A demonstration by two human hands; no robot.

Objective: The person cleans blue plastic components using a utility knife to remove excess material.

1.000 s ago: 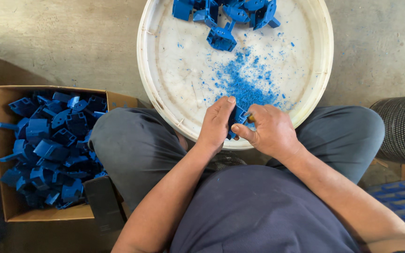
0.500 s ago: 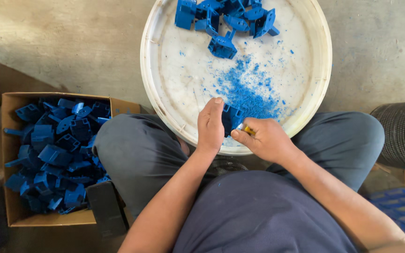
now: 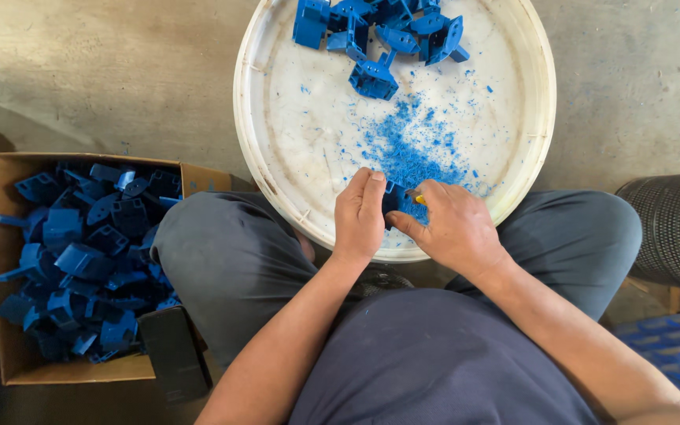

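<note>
1. Head view: the left hand (image 3: 360, 214) holds a small blue plastic part (image 3: 393, 198), fingers closed round it, over the white round tray (image 3: 277, 157).
2. The right hand (image 3: 452, 228) grips a small yellow-handled tool (image 3: 418, 197), fingers shut, trimming the part; next it likely needs careful scraping.
3. Blue shavings (image 3: 411, 149) lie just beyond.

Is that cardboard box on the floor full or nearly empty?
Fairly full: the open cardboard box holds a heap of blue plastic parts covering its bottom.

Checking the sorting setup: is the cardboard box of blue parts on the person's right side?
No, the cardboard box of blue parts sits by the left knee.
</note>
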